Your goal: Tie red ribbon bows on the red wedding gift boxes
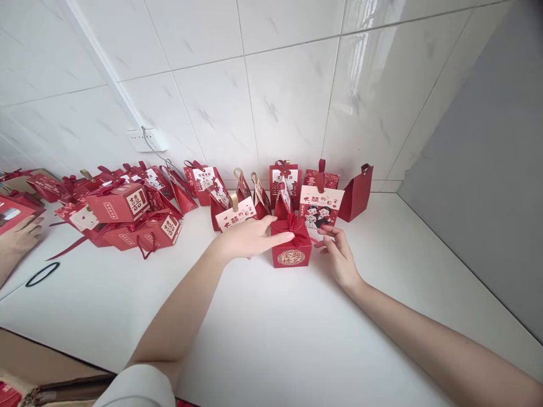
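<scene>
A red cube-shaped box [291,255] with a gold round emblem and a red ribbon bow on top stands on the white table. My left hand [250,236] is at its left side, fingers apart, the thumb stretched over the upper front near the bow. To the right of the box is my right hand [338,254], fingers loosely bent and apart, near the ribbon's end. Right behind the box stands a card-fronted gift bag [321,208] with a cartoon couple. Another white-fronted bag [235,212] is partly hidden behind my left hand.
Several red gift bags line the tiled wall, among them a plain one [357,193] at the right. Red boxes [123,204] are piled at the left. A black ring [43,274] lies near another person's hand [19,240]. A socket [146,140] is on the wall.
</scene>
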The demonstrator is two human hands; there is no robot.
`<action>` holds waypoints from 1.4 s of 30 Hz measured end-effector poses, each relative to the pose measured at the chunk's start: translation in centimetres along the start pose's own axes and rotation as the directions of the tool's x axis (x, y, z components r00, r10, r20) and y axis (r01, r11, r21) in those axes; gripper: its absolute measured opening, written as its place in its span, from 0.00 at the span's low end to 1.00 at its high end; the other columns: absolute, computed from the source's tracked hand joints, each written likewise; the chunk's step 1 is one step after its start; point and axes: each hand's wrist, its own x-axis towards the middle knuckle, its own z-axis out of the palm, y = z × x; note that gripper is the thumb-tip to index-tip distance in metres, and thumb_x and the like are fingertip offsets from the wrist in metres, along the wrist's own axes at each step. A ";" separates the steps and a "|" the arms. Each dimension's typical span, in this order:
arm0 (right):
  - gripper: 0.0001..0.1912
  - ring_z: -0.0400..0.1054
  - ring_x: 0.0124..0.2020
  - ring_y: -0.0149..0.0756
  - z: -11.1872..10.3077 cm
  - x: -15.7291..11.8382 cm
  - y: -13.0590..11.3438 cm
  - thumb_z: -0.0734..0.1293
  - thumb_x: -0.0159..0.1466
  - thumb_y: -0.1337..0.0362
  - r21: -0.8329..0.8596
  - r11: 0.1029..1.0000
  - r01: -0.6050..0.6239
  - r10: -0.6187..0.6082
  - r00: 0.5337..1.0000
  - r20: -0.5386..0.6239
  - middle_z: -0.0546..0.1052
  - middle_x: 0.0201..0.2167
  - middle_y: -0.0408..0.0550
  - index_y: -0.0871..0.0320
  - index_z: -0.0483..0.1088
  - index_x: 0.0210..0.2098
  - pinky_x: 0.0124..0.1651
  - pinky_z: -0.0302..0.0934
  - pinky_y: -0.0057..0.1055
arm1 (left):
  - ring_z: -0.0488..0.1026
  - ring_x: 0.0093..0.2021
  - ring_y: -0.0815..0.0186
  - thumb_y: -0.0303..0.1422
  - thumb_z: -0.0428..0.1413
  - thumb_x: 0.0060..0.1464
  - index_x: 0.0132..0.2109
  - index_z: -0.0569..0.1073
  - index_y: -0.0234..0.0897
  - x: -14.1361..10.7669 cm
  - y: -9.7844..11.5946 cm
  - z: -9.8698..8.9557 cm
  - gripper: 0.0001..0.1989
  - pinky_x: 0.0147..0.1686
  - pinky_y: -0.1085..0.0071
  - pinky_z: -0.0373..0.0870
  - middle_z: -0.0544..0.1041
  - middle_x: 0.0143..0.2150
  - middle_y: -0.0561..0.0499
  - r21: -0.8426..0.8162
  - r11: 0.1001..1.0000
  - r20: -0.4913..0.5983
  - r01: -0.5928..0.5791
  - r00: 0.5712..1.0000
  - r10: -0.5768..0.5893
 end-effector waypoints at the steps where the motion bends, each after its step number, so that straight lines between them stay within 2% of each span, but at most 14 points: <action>1: 0.19 0.70 0.39 0.37 0.0 -0.1 -0.3 0.58 0.69 0.48 -0.005 1.000 0.030 -0.030 0.999 -0.020 0.67 0.52 0.49 0.50 0.59 0.54 0.43 0.65 0.36 | 0.76 0.28 0.60 0.64 0.42 0.52 0.59 0.68 0.46 0.0 -0.3 -0.2 0.37 0.29 0.66 0.66 0.81 0.35 0.50 0.010 1.000 0.031 0.019 0.999 -0.019; 3: 0.19 0.68 0.42 0.39 0.0 -0.4 -0.8 0.55 0.70 0.47 -0.017 0.992 0.123 -0.123 0.992 -0.020 0.67 0.49 0.49 0.50 0.59 0.54 0.47 0.64 0.38 | 0.74 0.24 0.59 0.64 0.40 0.53 0.41 0.78 0.40 0.2 -0.8 -0.5 0.36 0.27 0.65 0.65 0.78 0.25 0.49 0.075 0.996 0.057 0.039 0.997 -0.044; 5: 0.20 0.66 0.44 0.40 0.0 -0.8 -1.2 0.54 0.70 0.48 -0.018 0.974 0.227 -0.226 0.974 0.022 0.67 0.47 0.50 0.50 0.59 0.55 0.52 0.62 0.40 | 0.75 0.25 0.58 0.63 0.39 0.54 0.34 0.78 0.38 0.8 -1.3 -0.2 0.36 0.28 0.64 0.65 0.78 0.25 0.46 0.115 0.993 -0.003 0.038 0.999 -0.038; 8: 0.18 0.64 0.43 0.40 0.2 -1.5 -1.8 0.59 0.70 0.51 -0.040 0.944 0.329 -0.325 0.943 0.073 0.67 0.42 0.49 0.51 0.59 0.55 0.52 0.61 0.40 | 0.77 0.40 0.56 0.57 0.45 0.56 0.51 0.75 0.42 2.0 -1.8 0.7 0.30 0.37 0.63 0.69 0.80 0.47 0.45 0.060 0.996 -0.193 -0.068 0.978 0.079; 11: 0.09 0.63 0.35 0.38 0.1 -2.0 -2.1 0.63 0.68 0.55 -0.110 0.926 0.361 -0.356 0.932 0.066 0.67 0.32 0.45 0.53 0.63 0.43 0.43 0.60 0.36 | 0.71 0.55 0.56 0.51 0.51 0.56 0.62 0.66 0.46 2.9 -2.1 1.3 0.29 0.49 0.65 0.68 0.70 0.61 0.48 0.009 0.972 -0.207 -0.235 0.951 0.231; 13: 0.10 0.63 0.32 0.38 0.0 -2.1 -2.3 0.64 0.68 0.55 -0.139 0.909 0.393 -0.376 0.917 0.132 0.68 0.29 0.45 0.54 0.63 0.35 0.39 0.60 0.35 | 0.73 0.51 0.57 0.51 0.53 0.55 0.62 0.65 0.45 2.9 -2.0 1.2 0.31 0.45 0.66 0.69 0.74 0.56 0.47 -0.025 0.975 -0.135 -0.220 0.967 0.215; 16: 0.11 0.66 0.35 0.40 -0.2 -2.1 -2.5 0.65 0.67 0.54 -0.122 0.882 0.456 -0.412 0.870 0.271 0.71 0.32 0.48 0.55 0.66 0.36 0.42 0.60 0.37 | 0.75 0.34 0.62 0.54 0.60 0.46 0.67 0.56 0.45 2.2 -1.6 0.6 0.45 0.31 0.70 0.68 0.77 0.38 0.51 -0.102 0.988 0.095 -0.112 0.988 0.122; 19: 0.09 0.67 0.39 0.40 -0.1 -1.8 -2.3 0.67 0.66 0.58 -0.115 0.891 0.438 -0.406 0.885 0.227 0.72 0.36 0.48 0.55 0.66 0.41 0.46 0.61 0.38 | 0.71 0.27 0.66 0.55 0.62 0.42 0.69 0.51 0.46 1.4 -1.3 0.0 0.51 0.24 0.73 0.62 0.72 0.29 0.57 -0.163 0.982 0.254 -0.094 0.958 0.134; 25: 0.07 0.66 0.42 0.38 0.5 -1.5 -1.8 0.63 0.69 0.60 -0.113 0.925 0.362 -0.350 0.930 0.112 0.71 0.41 0.48 0.54 0.66 0.45 0.48 0.60 0.36 | 0.67 0.28 0.69 0.52 0.55 0.53 0.46 0.76 0.44 1.7 -2.0 -0.7 0.21 0.23 0.74 0.58 0.70 0.31 0.53 -0.056 0.990 -0.058 -0.132 0.990 0.128; 28: 0.11 0.66 0.43 0.37 0.8 -1.0 -2.2 0.63 0.69 0.59 -0.095 0.935 0.341 -0.323 0.932 0.165 0.70 0.47 0.49 0.53 0.64 0.51 0.49 0.61 0.37 | 0.70 0.33 0.68 0.48 0.57 0.52 0.40 0.78 0.43 1.9 -2.2 -0.9 0.16 0.26 0.75 0.62 0.73 0.39 0.51 -0.028 0.974 -0.072 -0.223 0.973 0.220; 31: 0.11 0.66 0.42 0.38 0.8 0.6 -3.7 0.63 0.69 0.55 -0.121 0.955 0.270 -0.225 0.928 0.296 0.70 0.46 0.50 0.55 0.66 0.47 0.45 0.63 0.35 | 0.69 0.27 0.70 0.48 0.57 0.52 0.39 0.76 0.41 1.8 -2.1 -0.9 0.17 0.21 0.74 0.60 0.75 0.37 0.51 -0.084 0.981 0.007 -0.174 0.984 0.175; 35: 0.15 0.66 0.32 0.35 0.5 3.6 -6.6 0.65 0.66 0.51 -0.104 0.990 0.098 -0.014 0.790 0.613 0.72 0.31 0.45 0.57 0.66 0.38 0.36 0.62 0.32 | 0.66 0.21 0.72 0.51 0.56 0.52 0.36 0.71 0.39 1.6 -2.3 -1.0 0.18 0.20 0.74 0.59 0.75 0.30 0.53 -0.145 0.980 0.073 -0.133 0.987 0.145; 38: 0.16 0.64 0.30 0.33 0.3 5.2 -8.4 0.67 0.65 0.50 -0.199 0.973 0.118 0.064 0.687 0.724 0.71 0.28 0.43 0.58 0.66 0.33 0.33 0.59 0.30 | 0.66 0.21 0.71 0.53 0.54 0.53 0.33 0.71 0.38 1.5 -2.5 -1.3 0.20 0.21 0.75 0.60 0.72 0.26 0.54 -0.104 0.988 0.085 -0.116 0.988 0.125; 42: 0.16 0.64 0.28 0.33 0.5 5.9 -9.4 0.66 0.64 0.52 -0.237 0.968 0.081 0.127 0.658 0.742 0.72 0.27 0.44 0.58 0.67 0.29 0.33 0.59 0.30 | 0.69 0.26 0.70 0.54 0.55 0.52 0.35 0.71 0.38 1.3 -2.8 -1.9 0.21 0.24 0.75 0.61 0.73 0.30 0.53 -0.097 0.989 0.238 -0.110 0.962 0.131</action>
